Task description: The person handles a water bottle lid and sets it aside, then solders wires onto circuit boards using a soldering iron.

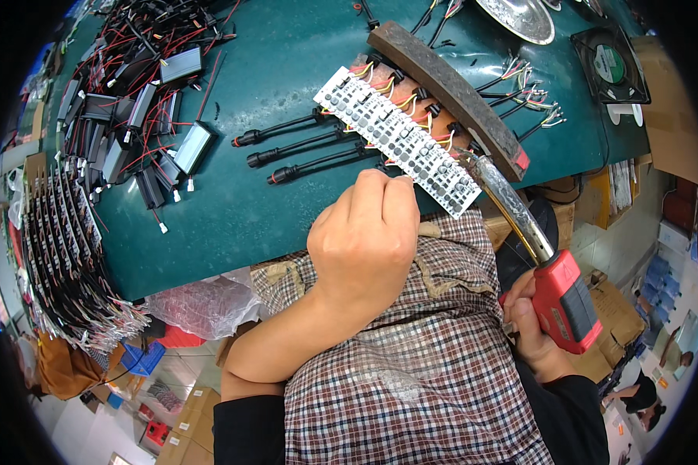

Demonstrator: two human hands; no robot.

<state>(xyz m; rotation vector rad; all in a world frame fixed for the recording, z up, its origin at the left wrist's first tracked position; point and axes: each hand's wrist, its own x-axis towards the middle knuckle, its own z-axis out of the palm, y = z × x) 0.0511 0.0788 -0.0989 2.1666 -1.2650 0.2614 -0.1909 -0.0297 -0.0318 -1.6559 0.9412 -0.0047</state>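
My right hand (529,329) is wrapped round the red and black handle of a soldering gun (568,302). Its long metal barrel slants up to the left, and the tip is at the right end of a white circuit board panel (395,139). My left hand (368,236) is closed in a pinch at the panel's near edge; whatever its fingers hold is hidden. Yellow, red and white wires are attached along the panel's far side. Behind them lies a heavy curved brown bar (450,93). Several black cables with round connectors (295,147) stick out to the left of the panel.
A heap of metal-cased modules with wires (139,108) covers the left of the green table (233,217). Wire bundles (70,263) hang at its left edge. Stripped cable ends (531,97) lie beyond the bar, near a metal dish (523,19) and a black fan (611,66).
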